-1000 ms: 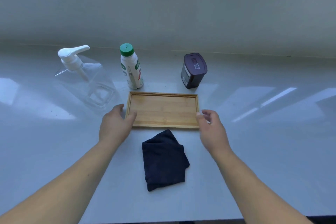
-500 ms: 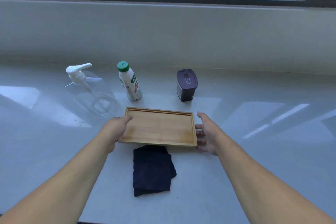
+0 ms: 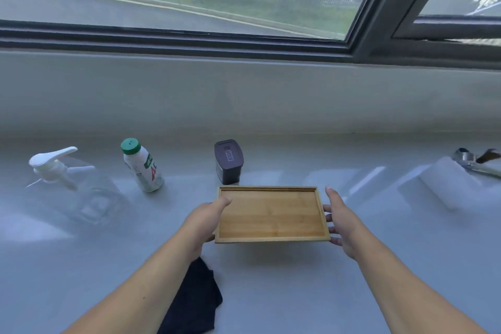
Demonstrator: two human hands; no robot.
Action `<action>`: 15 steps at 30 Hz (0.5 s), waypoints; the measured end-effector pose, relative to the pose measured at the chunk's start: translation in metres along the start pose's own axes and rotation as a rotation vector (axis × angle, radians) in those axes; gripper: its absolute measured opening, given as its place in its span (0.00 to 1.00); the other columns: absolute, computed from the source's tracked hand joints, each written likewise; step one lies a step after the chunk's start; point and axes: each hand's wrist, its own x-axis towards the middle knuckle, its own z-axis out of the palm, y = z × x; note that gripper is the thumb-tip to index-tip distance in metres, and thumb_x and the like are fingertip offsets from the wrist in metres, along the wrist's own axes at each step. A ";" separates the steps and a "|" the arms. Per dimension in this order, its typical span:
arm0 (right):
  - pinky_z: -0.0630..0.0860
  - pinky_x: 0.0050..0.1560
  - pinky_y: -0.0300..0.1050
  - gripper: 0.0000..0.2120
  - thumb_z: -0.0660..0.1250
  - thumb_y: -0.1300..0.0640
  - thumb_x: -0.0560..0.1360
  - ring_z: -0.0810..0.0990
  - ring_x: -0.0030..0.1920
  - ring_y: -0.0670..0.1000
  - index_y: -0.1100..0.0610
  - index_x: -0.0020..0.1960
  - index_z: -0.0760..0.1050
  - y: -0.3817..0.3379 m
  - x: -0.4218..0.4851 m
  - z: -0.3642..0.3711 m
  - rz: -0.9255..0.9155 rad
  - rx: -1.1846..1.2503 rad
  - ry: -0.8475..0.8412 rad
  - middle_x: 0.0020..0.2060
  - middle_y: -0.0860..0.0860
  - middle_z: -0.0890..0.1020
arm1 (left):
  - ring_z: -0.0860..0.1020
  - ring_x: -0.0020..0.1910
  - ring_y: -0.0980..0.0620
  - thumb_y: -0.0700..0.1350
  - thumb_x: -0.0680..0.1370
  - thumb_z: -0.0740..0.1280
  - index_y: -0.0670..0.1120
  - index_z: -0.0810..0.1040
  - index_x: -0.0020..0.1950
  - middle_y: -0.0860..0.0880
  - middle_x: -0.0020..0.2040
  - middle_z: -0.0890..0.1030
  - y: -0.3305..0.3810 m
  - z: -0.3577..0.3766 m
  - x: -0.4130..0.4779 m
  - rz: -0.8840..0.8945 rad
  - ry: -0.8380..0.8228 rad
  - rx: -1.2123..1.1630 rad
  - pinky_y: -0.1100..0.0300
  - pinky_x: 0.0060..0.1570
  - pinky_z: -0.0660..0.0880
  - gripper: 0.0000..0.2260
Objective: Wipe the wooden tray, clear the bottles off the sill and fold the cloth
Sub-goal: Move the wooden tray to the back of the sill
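The wooden tray is lifted off the pale sill, with a shadow beneath it. My left hand grips its left edge and my right hand grips its right edge. A dark folded cloth lies on the sill below my left forearm, partly hidden by it. Behind the tray stand a white bottle with a green cap, a clear pump bottle and a dark lidded jar.
A wall rises behind the sill, with a dark window frame above it. At the far right lie a metal tool with a handle and a pale translucent object.
Both hands closed on the tray's ends and raised it off the sill, moving it rightward. The head tilted up, bringing the window into view.
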 end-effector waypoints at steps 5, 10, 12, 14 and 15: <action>0.76 0.42 0.48 0.34 0.55 0.26 0.78 0.85 0.39 0.52 0.53 0.56 0.83 -0.016 0.034 -0.069 -0.017 0.034 0.057 0.36 0.48 0.86 | 0.77 0.63 0.45 0.63 0.78 0.67 0.51 0.76 0.69 0.49 0.68 0.77 0.038 0.069 0.012 0.012 -0.020 0.000 0.45 0.66 0.77 0.25; 0.75 0.40 0.47 0.35 0.55 0.26 0.78 0.85 0.41 0.52 0.55 0.55 0.83 -0.041 0.090 -0.118 -0.017 0.042 0.026 0.37 0.50 0.85 | 0.78 0.62 0.46 0.62 0.80 0.66 0.51 0.76 0.65 0.51 0.65 0.77 0.078 0.131 0.041 0.033 0.019 -0.001 0.44 0.64 0.78 0.20; 0.76 0.40 0.47 0.35 0.55 0.26 0.78 0.85 0.43 0.53 0.55 0.55 0.83 -0.052 0.115 -0.132 -0.011 0.036 0.004 0.41 0.52 0.86 | 0.77 0.61 0.46 0.62 0.80 0.66 0.51 0.75 0.65 0.50 0.64 0.77 0.093 0.149 0.056 0.018 0.057 0.001 0.44 0.63 0.78 0.20; 0.76 0.40 0.47 0.35 0.55 0.25 0.77 0.85 0.44 0.53 0.54 0.54 0.83 -0.064 0.137 -0.139 -0.012 0.027 -0.014 0.43 0.52 0.86 | 0.77 0.61 0.45 0.63 0.80 0.66 0.50 0.74 0.66 0.49 0.63 0.76 0.106 0.162 0.071 -0.003 0.092 0.008 0.43 0.64 0.77 0.21; 0.76 0.40 0.47 0.35 0.55 0.25 0.77 0.85 0.44 0.53 0.54 0.54 0.83 -0.069 0.148 -0.142 -0.014 0.024 -0.022 0.44 0.52 0.87 | 0.76 0.61 0.44 0.63 0.80 0.66 0.50 0.73 0.66 0.48 0.63 0.76 0.112 0.168 0.080 -0.012 0.110 0.010 0.43 0.64 0.77 0.22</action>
